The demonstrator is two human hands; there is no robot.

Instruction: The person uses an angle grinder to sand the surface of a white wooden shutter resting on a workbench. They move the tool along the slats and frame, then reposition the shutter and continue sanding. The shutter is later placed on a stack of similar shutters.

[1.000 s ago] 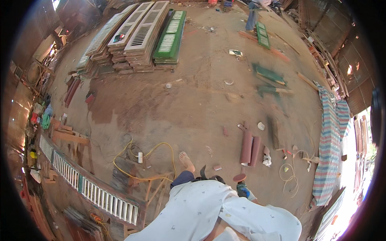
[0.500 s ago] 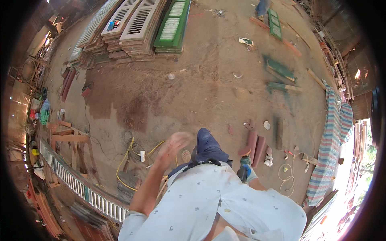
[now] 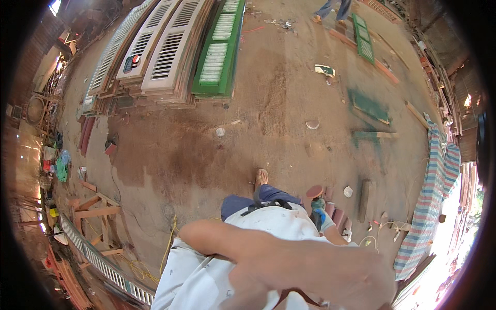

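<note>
My left forearm lies across the front of the white shirt. My left hand [image 3: 356, 274] is close to the camera at the lower right, smeared by motion, and its fingers cannot be made out. Lower down on my right side, my right hand [image 3: 325, 221], in a pale and blue glove, is closed around an angle grinder [image 3: 316, 209]. The tool has a dark green body and a round reddish disc [image 3: 314, 191] at its far end. My bare foot [image 3: 261, 176] is stepping forward on the brown ground.
Stacked louvred shutters [image 3: 170, 57] stand far left, a green one [image 3: 214, 62] on top. A wooden trestle [image 3: 98, 211] is at left. Reddish boards [image 3: 338, 217] and a loose hose [image 3: 368, 243] lie at right, near a striped sheet [image 3: 421, 206]. Another person's legs [image 3: 333, 9] show at the far edge.
My left arm has swung from out front at the left to across my chest. I have walked forward, and the shutters look nearer. The grinder stays in my right hand.
</note>
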